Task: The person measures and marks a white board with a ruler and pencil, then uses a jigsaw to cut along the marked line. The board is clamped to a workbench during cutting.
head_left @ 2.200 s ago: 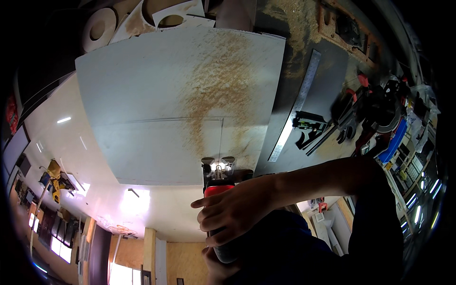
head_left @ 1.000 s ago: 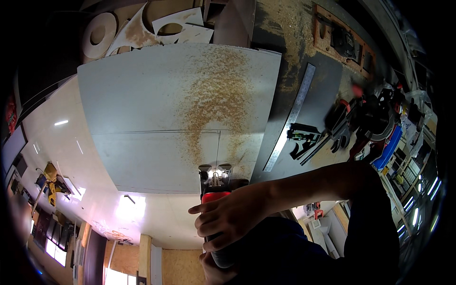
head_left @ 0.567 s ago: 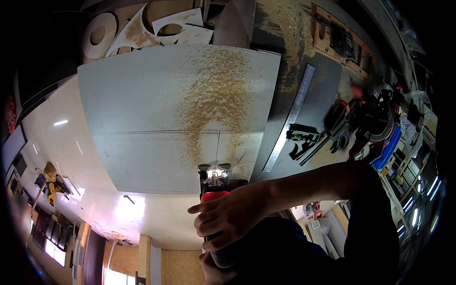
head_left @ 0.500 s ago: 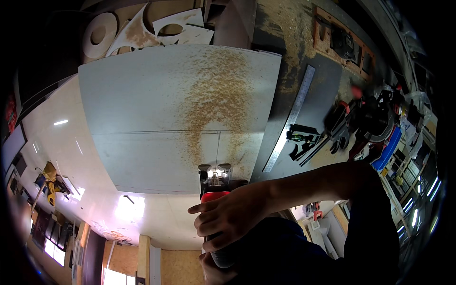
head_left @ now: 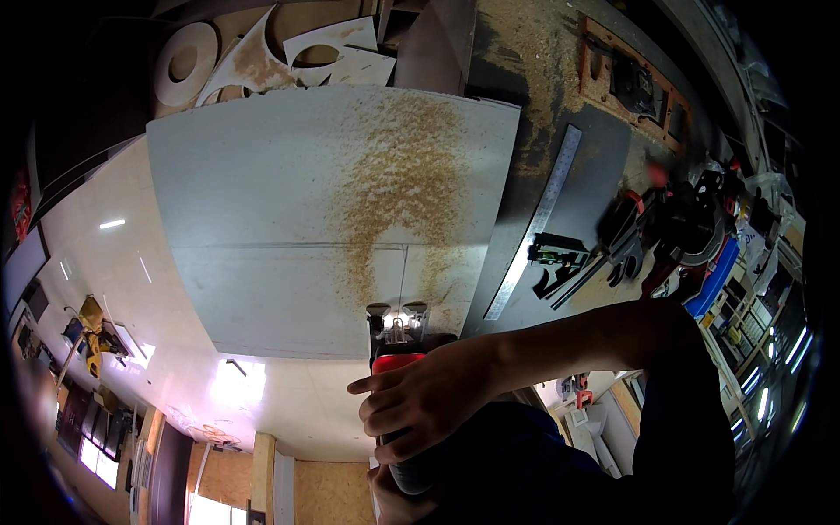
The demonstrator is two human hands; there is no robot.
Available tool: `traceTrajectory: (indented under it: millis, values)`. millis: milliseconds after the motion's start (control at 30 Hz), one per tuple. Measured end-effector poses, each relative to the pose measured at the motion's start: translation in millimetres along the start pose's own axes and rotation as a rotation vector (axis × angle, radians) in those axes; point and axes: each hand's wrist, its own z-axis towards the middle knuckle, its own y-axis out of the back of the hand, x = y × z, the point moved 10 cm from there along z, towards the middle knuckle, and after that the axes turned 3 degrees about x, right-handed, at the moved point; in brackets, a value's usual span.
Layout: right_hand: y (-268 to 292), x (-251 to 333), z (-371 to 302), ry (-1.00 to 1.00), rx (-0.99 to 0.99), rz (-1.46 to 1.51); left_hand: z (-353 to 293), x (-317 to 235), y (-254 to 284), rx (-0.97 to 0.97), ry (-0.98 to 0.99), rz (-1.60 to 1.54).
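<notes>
Jigsaw [head_left: 398, 350], red-and-black plastic body w/ small lit work light, sits at near edge of the pale grey board [head_left: 262, 219], centre-near. Thin pencil line runs across board; short cut kerf leads away from the blade. Right hand [head_left: 429, 398] wraps the tool's top, fingers closed around it. Left hand [head_left: 394, 490] below, at the dark handle; its grip can't be told, mostly hidden. Coarse tan sawdust [head_left: 402, 184] spread over board's right half. Right: long steel ruler [head_left: 538, 219] on dark tabletop [head_left: 595, 166], black clamps [head_left: 560, 262] beside it. Far: curved white offcuts [head_left: 262, 52].
</notes>
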Motion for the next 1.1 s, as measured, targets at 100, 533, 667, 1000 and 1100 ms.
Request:
traceTrajectory:
  millis: [100, 533, 667, 1000, 1100]
  values:
    - [2, 0, 0, -0.005, 0.001, 0.006, 2, -6, 0, -0.013, -0.005, 0.024]
    - [2, -1, 0, -0.008, 0.017, 0.008, 5, -24, -4, 0.037, -0.043, 0.0]
    - [3, -1, 1, -0.011, 0.027, 0.003, 7, -34, -2, -0.048, -0.016, -0.003]
    - [4, 0, 0, 0.001, 0.023, -0.002, 9, -34, -4, 0.031, -0.069, -0.042]
    - [6, 0, 0, 0.001, 0.008, -0.001, 10, -45, -3, -0.052, -0.054, -0.054]
